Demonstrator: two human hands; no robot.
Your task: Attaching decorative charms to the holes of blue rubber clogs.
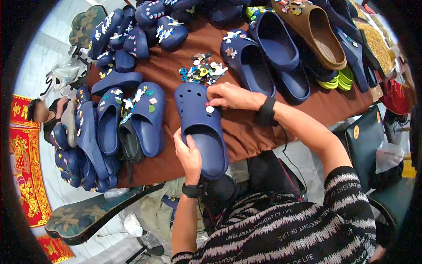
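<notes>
A dark blue clog [193, 115] with holes across its toe is in front of me, toe pointing away. My left hand [189, 155] grips its left side near the opening, thumb over the rim. Bent over the right of the toe, my right hand [233, 96] has its fingers pinched together against the upper; what they hold, if anything, is hidden. Just below those fingertips a small white and red shoe charm [209, 109] sits on the clog. Beyond the toe lies a pile of loose colourful charms [202, 70].
Decorated blue clogs [149, 114] crowd the left of the brown cloth-covered table [176, 169]. More blue clogs [274, 42] and a brown clog [323, 35] line the far right. A chair [83, 215] stands at lower left; another person [50, 114] is at far left.
</notes>
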